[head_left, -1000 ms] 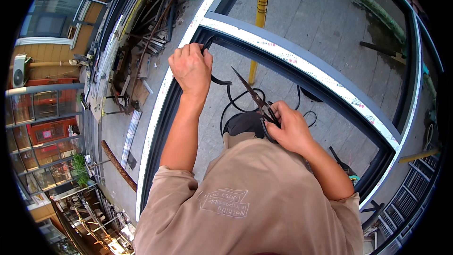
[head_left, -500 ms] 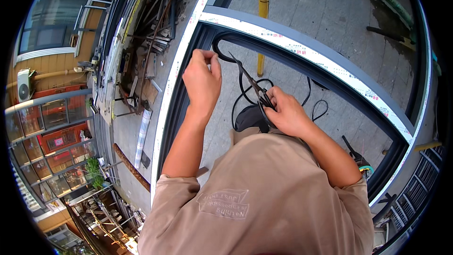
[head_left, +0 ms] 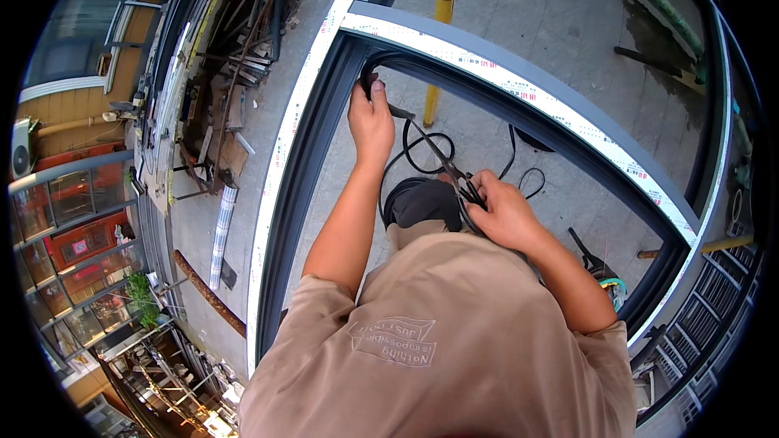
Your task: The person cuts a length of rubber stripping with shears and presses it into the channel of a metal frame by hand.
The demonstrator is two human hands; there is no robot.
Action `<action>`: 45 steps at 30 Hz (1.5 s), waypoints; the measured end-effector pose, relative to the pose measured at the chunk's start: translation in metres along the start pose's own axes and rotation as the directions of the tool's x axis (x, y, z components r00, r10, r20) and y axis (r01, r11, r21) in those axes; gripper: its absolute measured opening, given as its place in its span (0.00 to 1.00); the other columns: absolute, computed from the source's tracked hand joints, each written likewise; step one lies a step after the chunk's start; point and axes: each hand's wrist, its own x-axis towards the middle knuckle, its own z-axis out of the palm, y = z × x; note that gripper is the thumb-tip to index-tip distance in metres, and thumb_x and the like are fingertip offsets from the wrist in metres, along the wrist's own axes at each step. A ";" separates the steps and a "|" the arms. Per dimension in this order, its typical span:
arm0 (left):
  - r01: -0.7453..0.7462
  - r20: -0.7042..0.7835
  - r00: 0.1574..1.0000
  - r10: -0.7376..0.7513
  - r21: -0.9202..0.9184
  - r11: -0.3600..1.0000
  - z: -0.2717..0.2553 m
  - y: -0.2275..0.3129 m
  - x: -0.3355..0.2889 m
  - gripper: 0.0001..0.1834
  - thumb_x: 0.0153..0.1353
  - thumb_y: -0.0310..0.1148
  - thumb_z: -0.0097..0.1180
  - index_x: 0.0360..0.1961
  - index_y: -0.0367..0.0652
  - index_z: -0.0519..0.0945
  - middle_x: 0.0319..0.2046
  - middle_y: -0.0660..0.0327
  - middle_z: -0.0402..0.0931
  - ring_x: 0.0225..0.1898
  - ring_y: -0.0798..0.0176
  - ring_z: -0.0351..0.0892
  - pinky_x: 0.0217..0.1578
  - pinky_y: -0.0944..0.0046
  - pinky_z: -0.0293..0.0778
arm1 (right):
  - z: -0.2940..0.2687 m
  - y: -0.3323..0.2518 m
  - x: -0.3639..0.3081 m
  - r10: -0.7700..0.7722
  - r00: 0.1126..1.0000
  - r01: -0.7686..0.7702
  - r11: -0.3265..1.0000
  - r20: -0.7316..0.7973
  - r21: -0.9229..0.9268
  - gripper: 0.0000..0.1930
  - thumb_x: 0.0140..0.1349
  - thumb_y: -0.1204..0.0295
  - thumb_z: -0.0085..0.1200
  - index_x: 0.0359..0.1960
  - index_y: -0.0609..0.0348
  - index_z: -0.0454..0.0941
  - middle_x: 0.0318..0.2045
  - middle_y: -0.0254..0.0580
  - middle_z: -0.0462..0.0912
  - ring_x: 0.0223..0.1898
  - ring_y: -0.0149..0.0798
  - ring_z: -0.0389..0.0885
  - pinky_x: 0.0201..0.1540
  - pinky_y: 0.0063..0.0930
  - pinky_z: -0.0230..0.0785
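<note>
My left hand [head_left: 373, 126] is closed at the inside corner of a dark grey window frame [head_left: 316, 166], pinching a black rubber strip [head_left: 367, 85]. The strip bends along the corner there and trails down in loose loops below the hand. My right hand [head_left: 501, 209] has its fingers in the handles of dark metal scissors [head_left: 442, 161]. Their long blades point up and left toward the strip, just below my left hand. Whether the blade tips touch the strip I cannot tell.
White printed protective film [head_left: 487, 61] covers the frame's faces. A yellow pole [head_left: 441, 24] runs under the frame's crossbar. Scrap metal and long profiles [head_left: 235, 65] lie at the left, near a rusty pipe [head_left: 207, 292]. A ladder-like rack [head_left: 714, 316] stands at the right.
My left hand has moved up and right into the frame corner and now grips the strip there. The scissors have shifted slightly right and down with my right hand.
</note>
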 end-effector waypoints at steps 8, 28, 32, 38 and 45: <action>-0.031 -0.123 0.990 0.071 0.304 0.952 -0.048 0.053 -0.027 0.21 0.88 0.40 0.50 0.62 0.32 0.83 0.30 0.49 0.87 0.32 0.45 0.89 0.40 0.45 0.81 | -0.003 0.007 -0.017 -0.019 1.000 0.019 1.000 -0.017 0.007 0.19 0.69 0.62 0.68 0.52 0.61 0.77 0.34 0.54 0.88 0.37 0.62 0.89 0.42 0.54 0.78; 0.201 -0.377 0.926 -0.003 0.487 0.850 -0.019 0.094 0.032 0.26 0.77 0.53 0.62 0.36 0.38 0.93 0.33 0.37 0.90 0.38 0.29 0.92 0.45 0.34 0.87 | 0.000 0.001 -0.052 -0.072 0.997 0.072 0.996 -0.006 -0.047 0.19 0.69 0.62 0.69 0.53 0.61 0.80 0.32 0.49 0.89 0.32 0.53 0.88 0.39 0.48 0.78; 0.214 -0.414 0.910 0.000 0.470 0.856 -0.017 0.094 0.032 0.26 0.76 0.53 0.63 0.36 0.38 0.93 0.32 0.38 0.90 0.38 0.29 0.92 0.45 0.35 0.87 | 0.001 0.006 -0.059 -0.094 0.995 0.093 0.995 -0.046 -0.030 0.18 0.68 0.63 0.69 0.52 0.61 0.80 0.32 0.51 0.89 0.33 0.56 0.88 0.39 0.49 0.78; 0.178 -0.431 0.900 0.061 0.494 0.851 -0.016 0.089 0.031 0.25 0.75 0.52 0.64 0.35 0.39 0.93 0.30 0.39 0.90 0.35 0.31 0.93 0.42 0.36 0.88 | -0.003 0.008 -0.067 -0.066 0.995 0.064 0.997 -0.075 -0.031 0.18 0.67 0.64 0.69 0.51 0.62 0.79 0.32 0.51 0.88 0.32 0.55 0.88 0.38 0.49 0.77; 0.161 -0.417 0.907 0.058 0.469 0.868 -0.017 0.089 0.029 0.25 0.76 0.52 0.64 0.38 0.39 0.94 0.32 0.39 0.90 0.37 0.30 0.92 0.44 0.36 0.87 | -0.003 0.005 -0.064 -0.073 0.994 0.071 0.997 -0.079 -0.027 0.19 0.67 0.63 0.69 0.52 0.61 0.79 0.32 0.49 0.89 0.31 0.52 0.87 0.37 0.47 0.77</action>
